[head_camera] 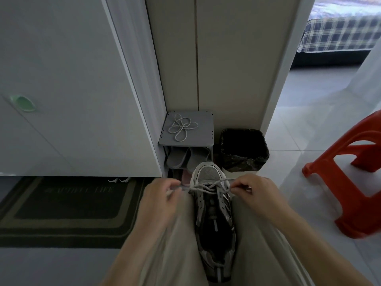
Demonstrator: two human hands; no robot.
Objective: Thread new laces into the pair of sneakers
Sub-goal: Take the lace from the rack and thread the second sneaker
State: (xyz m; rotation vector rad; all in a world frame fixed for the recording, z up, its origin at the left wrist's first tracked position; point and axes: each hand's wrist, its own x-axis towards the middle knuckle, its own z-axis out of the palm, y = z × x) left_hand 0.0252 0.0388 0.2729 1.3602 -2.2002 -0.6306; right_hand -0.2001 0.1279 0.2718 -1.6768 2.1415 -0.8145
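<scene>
Nearby, spare lace [182, 127] on grey shelf [203, 138], black bin [243, 159] — left grip [162, 196], right grip [254, 191] each pinching sneaker lace [208, 185].

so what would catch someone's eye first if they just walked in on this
The grey sneaker lies between the person's legs at bottom centre. The left hand and right hand each pinch its pale lace, pulling it out sideways near the toe. Just beyond, a second lace lies coiled on top of a small grey shoe rack, and a bright red stool stands at the right edge.
</scene>
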